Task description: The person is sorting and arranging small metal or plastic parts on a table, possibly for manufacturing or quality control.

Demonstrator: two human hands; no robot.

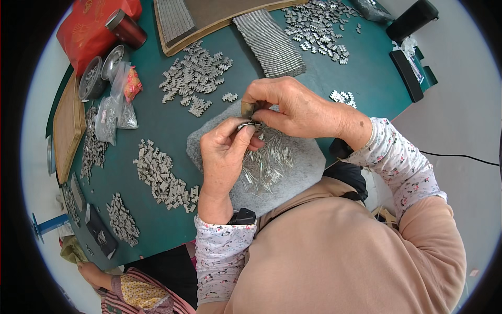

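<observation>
Between the thumb and forefinger of our left hand (222,149), we pinch a small metal piece (246,124) above thin pins (270,161) on a grey mat (308,170); our right hand (298,107) bends its fingers to it, though we cannot tell what they grasp. Beyond, metal links (194,73) lie piled on a green table (149,116).

The wearer's two hands (222,145) (297,107), one mat (304,163) and one red bag (94,29) show

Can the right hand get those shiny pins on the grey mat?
Probably yes: the pins lie loose near the right hand, mostly uncovered on the grey mat. That hand looks busy, though, with the small metal piece in the left hand.
</observation>
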